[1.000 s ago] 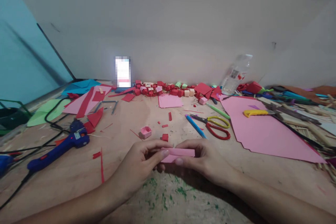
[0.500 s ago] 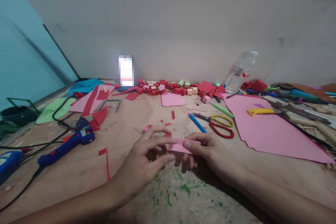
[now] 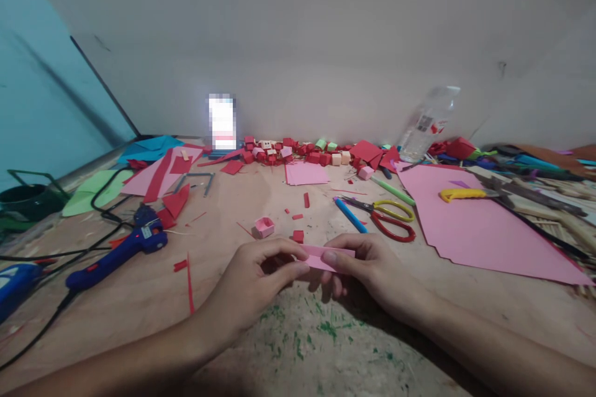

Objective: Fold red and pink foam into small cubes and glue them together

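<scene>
One pink strip (image 3: 315, 257), seemingly folded but not yet shaped, is pinched in the half-curled left hand (image 3: 254, 276) and right hand (image 3: 375, 267) above the table (image 3: 242, 195) (a pink box (image 3: 264, 229) is already formed beyond).

A small, narrow piece of plain pink paper (image 3: 315, 255) is held out in front of the person, as seen by an onlooker in the room. With 12 o'clock straight ahead of its holder, the long side runs roughly from 9 to 3 o'clock. Thumb and fingertips of the left hand (image 3: 254, 276) pinch the 9 o'clock end; the thumb of the right hand (image 3: 375, 268) presses across the upper face, with fingers curled beneath. A slim strip juts past that thumb toward 3 o'clock. Covering fingers leave any creases hard to make out.
</scene>
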Motion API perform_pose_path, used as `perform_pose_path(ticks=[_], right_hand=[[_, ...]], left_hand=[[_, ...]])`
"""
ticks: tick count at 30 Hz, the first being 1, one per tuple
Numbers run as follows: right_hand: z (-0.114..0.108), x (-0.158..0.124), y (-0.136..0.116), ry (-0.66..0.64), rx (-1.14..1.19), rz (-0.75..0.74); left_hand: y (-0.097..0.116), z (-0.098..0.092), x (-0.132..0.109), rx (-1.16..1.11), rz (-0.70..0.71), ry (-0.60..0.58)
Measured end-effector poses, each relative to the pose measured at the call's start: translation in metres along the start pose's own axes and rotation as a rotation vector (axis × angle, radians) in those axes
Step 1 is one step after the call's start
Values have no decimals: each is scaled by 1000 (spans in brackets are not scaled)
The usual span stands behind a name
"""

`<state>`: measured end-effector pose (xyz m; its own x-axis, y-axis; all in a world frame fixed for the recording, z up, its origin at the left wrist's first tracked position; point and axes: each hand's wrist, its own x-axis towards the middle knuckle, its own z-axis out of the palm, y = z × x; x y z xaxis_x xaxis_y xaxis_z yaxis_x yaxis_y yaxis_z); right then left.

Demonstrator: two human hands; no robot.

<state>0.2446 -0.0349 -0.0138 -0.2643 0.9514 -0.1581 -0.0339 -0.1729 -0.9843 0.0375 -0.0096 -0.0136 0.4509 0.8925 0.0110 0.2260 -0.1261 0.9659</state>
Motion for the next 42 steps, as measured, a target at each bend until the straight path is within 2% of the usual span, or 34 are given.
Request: perform_pose_path(ticks=[3,10,22,30,33,39,42], right_hand=[[0,0,1,16,-11,10],[-1,0,6,-5,15,-31],[-1,-2,4,-19,-58,-30],[-2,-3,6,-24,-80,-46],[-2,-2,8,-26,-25,-43],[-2,0,10,-47,25,-43],[-2,-2,10,-55,16,-36]], left_hand=[[1,0,0,-12,25,-10],[0,-1,-2,28,68,94],[-2,-2,-1,43,80,87],[-4,3,-2,-90,41,95],[-5,3,-1,-117,10,70],[-3,-2,0,37,5,-84],[-2,-1,1,41,-5,-80]])
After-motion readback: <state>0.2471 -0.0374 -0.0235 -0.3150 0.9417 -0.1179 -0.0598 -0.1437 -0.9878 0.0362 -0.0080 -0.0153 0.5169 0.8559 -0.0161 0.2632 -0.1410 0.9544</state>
